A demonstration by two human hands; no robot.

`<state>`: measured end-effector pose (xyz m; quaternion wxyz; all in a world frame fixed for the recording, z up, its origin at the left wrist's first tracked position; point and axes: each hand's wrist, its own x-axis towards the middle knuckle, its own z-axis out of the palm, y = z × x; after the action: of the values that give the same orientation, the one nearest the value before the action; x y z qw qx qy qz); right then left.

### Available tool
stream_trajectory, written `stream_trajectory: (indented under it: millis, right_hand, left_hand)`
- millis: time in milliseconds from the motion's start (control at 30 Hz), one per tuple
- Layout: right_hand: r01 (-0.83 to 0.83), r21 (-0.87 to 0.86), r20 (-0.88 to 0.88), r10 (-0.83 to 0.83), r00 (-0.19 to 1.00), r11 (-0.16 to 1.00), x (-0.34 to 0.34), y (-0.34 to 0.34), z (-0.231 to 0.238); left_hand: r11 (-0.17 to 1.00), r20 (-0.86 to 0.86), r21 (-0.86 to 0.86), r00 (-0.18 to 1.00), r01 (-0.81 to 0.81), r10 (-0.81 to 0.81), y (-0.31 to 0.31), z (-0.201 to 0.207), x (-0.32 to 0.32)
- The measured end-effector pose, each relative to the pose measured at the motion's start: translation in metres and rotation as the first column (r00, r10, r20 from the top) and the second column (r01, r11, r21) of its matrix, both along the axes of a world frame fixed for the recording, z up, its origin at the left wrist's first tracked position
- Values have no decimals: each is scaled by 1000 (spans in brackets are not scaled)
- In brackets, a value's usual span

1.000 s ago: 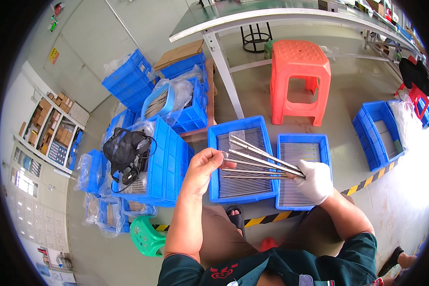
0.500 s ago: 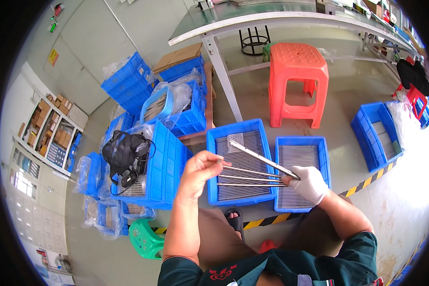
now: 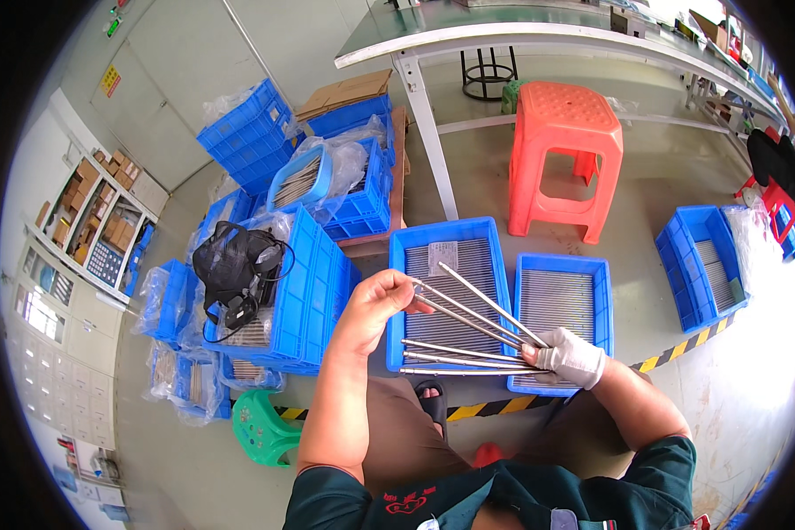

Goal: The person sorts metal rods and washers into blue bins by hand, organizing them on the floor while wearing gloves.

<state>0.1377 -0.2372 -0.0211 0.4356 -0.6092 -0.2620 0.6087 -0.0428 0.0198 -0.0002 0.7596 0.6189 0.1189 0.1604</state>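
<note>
Several thin metal rods (image 3: pixel 488 301) fan out leftward from my right hand (image 3: pixel 571 358), which wears a white glove and is closed around their right ends. My bare left hand (image 3: pixel 378 309) pinches the far ends of the middle rods between thumb and fingers. One rod above and a few below spread free of the left hand. Beneath the rods stand two blue crates on the floor: the left crate (image 3: pixel 501 256) and the smaller right crate (image 3: pixel 608 309), both lined with rows of similar rods. A small clear packet (image 3: pixel 442 256) lies in the left crate.
Blue crates (image 3: pixel 314 300) are stacked at left, with a black bag (image 3: pixel 238 269) on top. A green stool (image 3: pixel 261 428) stands near them. Ahead are a red stool (image 3: pixel 565 132) and a workbench (image 3: pixel 503 34). Another blue crate (image 3: pixel 680 283) sits at right, by striped floor tape (image 3: pixel 671 355).
The rods have spread into a wider fan; several now lie lower, and the bunch that pointed up and away has separated. My right hand has turned slightly and shifted a little lower.
</note>
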Motion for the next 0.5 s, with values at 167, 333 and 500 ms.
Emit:
stream_trajectory:
  millis: [167, 333, 500]
  right_hand:
    - [12, -95, -95, -22, 995, 995, -3, 2, 15]
    - [52, -97, -197, -70, 978, 994, -4, -1, 12]
    - [-9, -80, -66, 4, 998, 997, -2, 0, 7]
  left_hand:
    - [1000, 33, 22, 999, 6, -7, -4, 5, -1]
    - [999, 67, 22, 997, 38, -40, -3, 11, -6]
    - [980, 20, 120, 988, -157, 155, 4, 15, -10]
